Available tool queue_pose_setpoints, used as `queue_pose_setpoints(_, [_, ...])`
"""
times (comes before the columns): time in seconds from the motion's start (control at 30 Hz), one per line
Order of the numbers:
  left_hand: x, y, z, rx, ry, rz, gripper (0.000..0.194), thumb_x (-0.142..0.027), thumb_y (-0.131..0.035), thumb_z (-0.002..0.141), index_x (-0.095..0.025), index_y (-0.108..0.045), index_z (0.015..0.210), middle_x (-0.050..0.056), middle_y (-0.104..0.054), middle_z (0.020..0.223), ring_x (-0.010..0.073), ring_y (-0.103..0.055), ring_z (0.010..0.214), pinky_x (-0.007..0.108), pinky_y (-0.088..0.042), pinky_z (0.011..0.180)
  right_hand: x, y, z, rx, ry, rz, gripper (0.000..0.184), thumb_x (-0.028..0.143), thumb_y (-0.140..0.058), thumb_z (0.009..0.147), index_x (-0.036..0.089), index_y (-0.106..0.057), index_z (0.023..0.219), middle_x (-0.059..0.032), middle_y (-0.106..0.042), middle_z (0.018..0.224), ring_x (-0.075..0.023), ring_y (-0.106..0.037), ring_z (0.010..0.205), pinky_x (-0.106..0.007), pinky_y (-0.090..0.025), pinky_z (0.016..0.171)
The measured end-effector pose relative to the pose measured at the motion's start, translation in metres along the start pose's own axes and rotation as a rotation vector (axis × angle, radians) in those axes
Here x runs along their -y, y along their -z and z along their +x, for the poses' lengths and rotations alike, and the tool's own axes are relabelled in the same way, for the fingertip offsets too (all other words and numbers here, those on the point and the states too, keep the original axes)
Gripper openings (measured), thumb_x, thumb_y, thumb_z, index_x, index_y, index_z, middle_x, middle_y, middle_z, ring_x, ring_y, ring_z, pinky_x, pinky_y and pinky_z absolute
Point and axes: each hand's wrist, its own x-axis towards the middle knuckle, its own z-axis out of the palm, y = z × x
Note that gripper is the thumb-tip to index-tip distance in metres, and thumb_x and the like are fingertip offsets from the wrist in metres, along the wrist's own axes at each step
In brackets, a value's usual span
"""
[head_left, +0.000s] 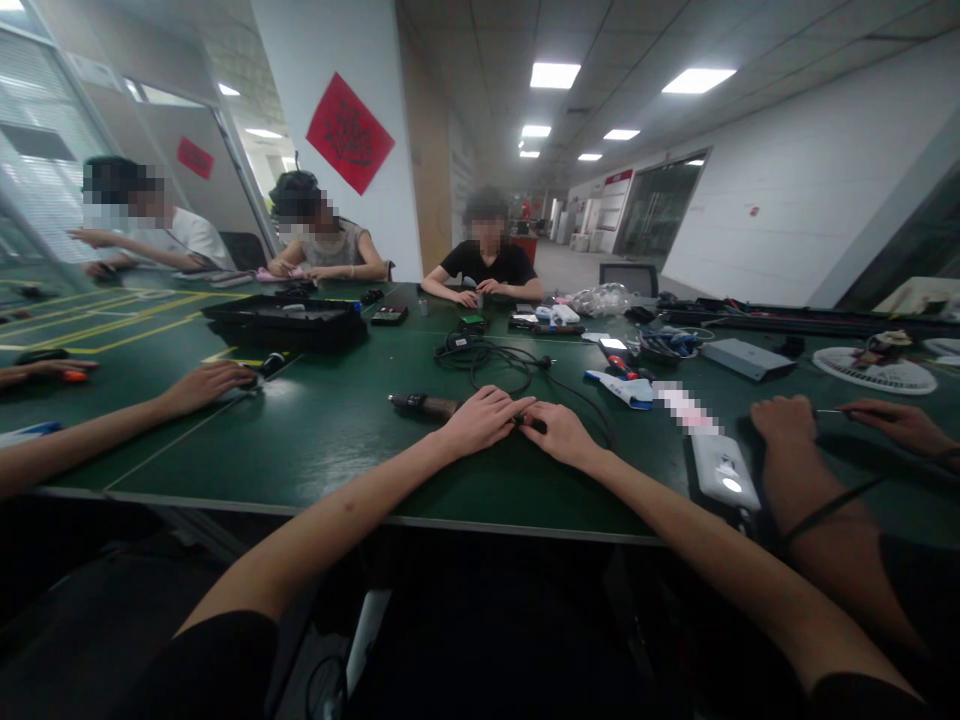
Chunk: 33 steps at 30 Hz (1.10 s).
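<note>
A dark cylindrical power tool [431, 405] lies on the green table with its narrow, stepped tip pointing left. My left hand [484, 418] is closed over the rear part of its body, palm down. Close beside it, my right hand [559, 435] has its fingers curled round the tool's dark back end, and the fingertips of both hands nearly meet. A black cable [495, 355] lies in loose loops just beyond my hands, and one strand curves down to the right of my right hand. My fingers hide the grip points.
Left, a co-worker's hand [214, 385] rests by a dark tool; a black tray [285, 322] stands behind. On the right are a blue-and-white packet [622, 390], a white device [724, 470], a grey box [750, 360] and another co-worker's hands [784, 420]. Several people sit opposite.
</note>
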Motion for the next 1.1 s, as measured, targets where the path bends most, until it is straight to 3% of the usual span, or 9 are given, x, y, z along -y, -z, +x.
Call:
queue_pose_setpoints(0.17, [0.0024,-0.0004,-0.0012,0.015,-0.073,-0.034,0.064,-0.025,-0.051,0.103,-0.022,-0.028,0.163,0.010,-0.064,0.130,0.0256,-0.055,0.125,0.043,-0.037,0.114,0.0006,0.0002,0.0000,0.005,-0.007,0.006,0.004,0.023,-0.071,0.093,0.020,-0.070,0.091,-0.0069,-0.074,0.102,-0.0224,-0.068,0.092,-0.035,-0.052,0.084])
queue_pose_setpoints(0.37, [0.0016,-0.0008,0.0003,0.002,-0.027,0.002,0.060,-0.030,-0.050,0.106,-0.021,-0.031,0.161,0.011,-0.066,0.125,0.0261,-0.057,0.119,0.043,-0.039,0.111,0.0026,0.0014,-0.0006,0.003,-0.011,0.012,0.004,0.023,-0.070,0.093,0.020,-0.070,0.090,-0.0067,-0.074,0.101,-0.0219,-0.068,0.090,-0.034,-0.051,0.082])
queue_pose_setpoints(0.57, [0.0018,-0.0002,0.0001,0.025,-0.103,-0.047,0.063,-0.025,-0.048,0.104,-0.020,-0.028,0.163,0.011,-0.064,0.130,0.0258,-0.055,0.125,0.042,-0.037,0.114,0.0030,0.0012,-0.0007,0.008,-0.034,0.016,0.001,0.020,-0.070,0.092,0.019,-0.071,0.091,-0.0067,-0.074,0.103,-0.0208,-0.069,0.091,-0.032,-0.052,0.084])
queue_pose_setpoints(1.1, [0.0011,0.0008,0.0001,0.002,-0.050,-0.029,0.070,-0.031,-0.051,0.105,-0.018,-0.020,0.166,0.012,-0.064,0.126,0.0271,-0.056,0.122,0.042,-0.038,0.111,0.0049,0.0029,-0.0009,0.006,-0.017,-0.010,0.004,0.022,-0.071,0.092,0.019,-0.070,0.090,-0.0064,-0.074,0.099,-0.0211,-0.068,0.088,-0.033,-0.050,0.083])
